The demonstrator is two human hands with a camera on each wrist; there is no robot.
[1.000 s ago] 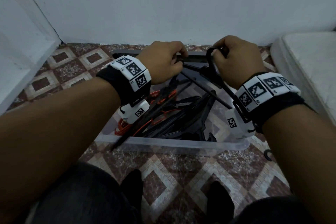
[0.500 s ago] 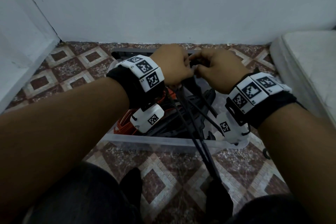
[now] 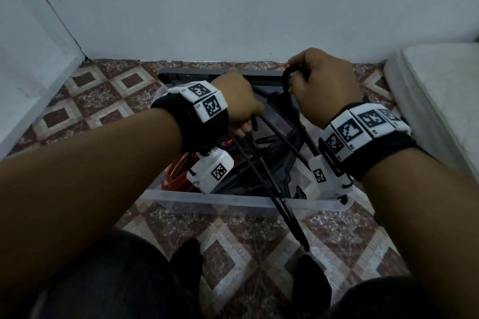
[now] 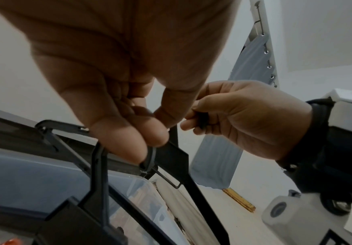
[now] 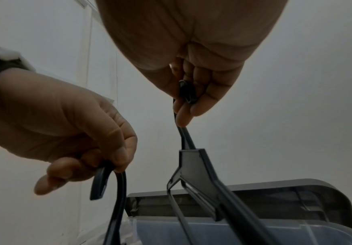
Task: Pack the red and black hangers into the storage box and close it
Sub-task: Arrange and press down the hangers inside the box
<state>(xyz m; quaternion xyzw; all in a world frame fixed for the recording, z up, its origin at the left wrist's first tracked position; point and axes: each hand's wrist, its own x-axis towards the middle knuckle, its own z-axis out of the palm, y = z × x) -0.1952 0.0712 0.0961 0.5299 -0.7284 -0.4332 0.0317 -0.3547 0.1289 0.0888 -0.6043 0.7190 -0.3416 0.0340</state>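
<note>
The right hand (image 3: 324, 90) curls its grip round the hook of a black hanger (image 5: 200, 167), pinched between thumb and fingers (image 5: 193, 106). The left hand (image 3: 236, 101), lower and beside it, clamps its grip on the hook of another black hanger (image 4: 99, 179). Below both grips the clear storage box (image 3: 233, 202) stands open on the tiled floor (image 3: 246, 254), black and red hangers (image 3: 176, 176) piled inside; its grey lid (image 3: 220, 72) lies beyond, against the wall

Right hand (image 3: 322, 90) higher, apart from left hand (image 3: 237, 103).
</note>
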